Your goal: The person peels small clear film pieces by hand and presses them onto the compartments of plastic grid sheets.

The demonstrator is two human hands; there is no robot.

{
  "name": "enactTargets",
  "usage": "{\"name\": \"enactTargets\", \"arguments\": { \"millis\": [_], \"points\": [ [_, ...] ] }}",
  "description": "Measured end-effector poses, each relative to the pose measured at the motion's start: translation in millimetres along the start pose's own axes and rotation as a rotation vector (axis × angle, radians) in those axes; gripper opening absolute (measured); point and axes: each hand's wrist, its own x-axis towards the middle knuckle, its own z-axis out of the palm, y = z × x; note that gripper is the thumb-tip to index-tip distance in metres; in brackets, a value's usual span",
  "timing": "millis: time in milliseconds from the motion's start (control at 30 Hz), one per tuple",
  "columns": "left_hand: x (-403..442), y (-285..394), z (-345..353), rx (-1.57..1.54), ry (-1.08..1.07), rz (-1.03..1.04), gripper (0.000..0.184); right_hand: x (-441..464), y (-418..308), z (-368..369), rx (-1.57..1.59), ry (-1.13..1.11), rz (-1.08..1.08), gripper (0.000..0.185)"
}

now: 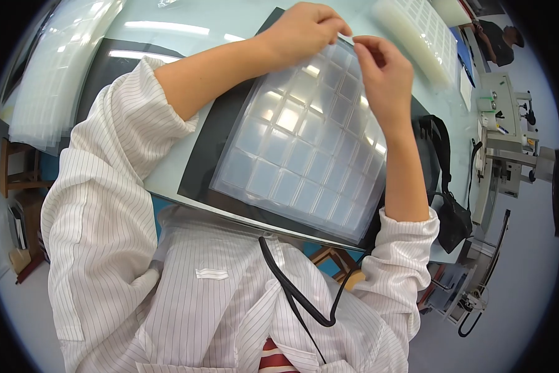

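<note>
A clear plastic sheet (286, 155) with rows of rectangular pockets lies on a black mat (198, 168) in front of me; more than one layer shows along its near edge. My left hand (304, 34) is over the sheet's far edge, its fingers bent and pinched together. Close by on the right, my right hand (385, 74) has thumb and forefinger pressed together at the far corner. The fingertips of both hands nearly meet there. Whatever they pinch is too small or too transparent to make out.
Stacks of similar clear sheets stand at the left (55, 81) and the far right (425, 37) of the glass-topped table. A black pouch with a strap (452, 217) hangs at the right edge. Beyond are machines (506, 118) and another person (498, 42).
</note>
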Motion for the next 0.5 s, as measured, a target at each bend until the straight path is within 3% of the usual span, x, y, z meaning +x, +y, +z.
{"name": "enactTargets", "arguments": {
  "millis": [100, 200, 333, 400, 500],
  "points": [
    [4.3, -0.7, -10.7, -0.072, 0.061, -0.026, 0.025, 1.6, 17.1, 12.6, -0.552, 0.024, -0.308, 0.014],
    [-4.7, 8.3, -8.8, 0.068, 0.051, -0.126, 0.033, -2.7, 15.8, 14.0, -0.585, 0.008, -0.298, 0.012],
    [0.7, -2.6, -3.8, 0.057, 0.063, -0.071, 0.031, -2.6, 17.2, 10.0, -0.557, -0.039, -0.238, 0.010],
    [0.5, -4.6, -4.8, 0.007, 0.075, -0.080, 0.025, -5.2, 18.8, 13.9, -0.542, 0.039, -0.309, 0.009],
    [-1.7, -2.6, -4.8, -0.006, 0.057, -0.079, 0.026, -3.7, 17.8, 9.8, -0.565, -0.022, -0.332, 0.010]
  ]
}}
